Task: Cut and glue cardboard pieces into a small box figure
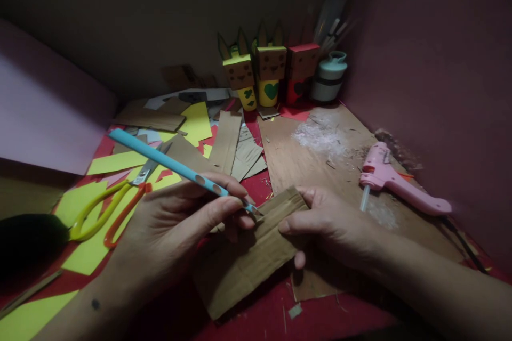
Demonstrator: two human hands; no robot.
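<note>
My left hand [176, 224] grips a light blue pencil [168, 162], its tip touching a brown piece of corrugated cardboard [244, 261] that lies in front of me. My right hand [328, 224] lies on the right end of that cardboard, fingers curled over its edge and pressing it down.
Yellow-and-orange scissors [108, 210] lie left of my hands on yellow paper scraps [92, 253]. A pink glue gun [394, 181] rests on a wooden board [304, 154] at the right. Three small cardboard figures [268, 72] and a teal jar [330, 77] stand at the back. More cardboard strips [228, 141] lie mid-table.
</note>
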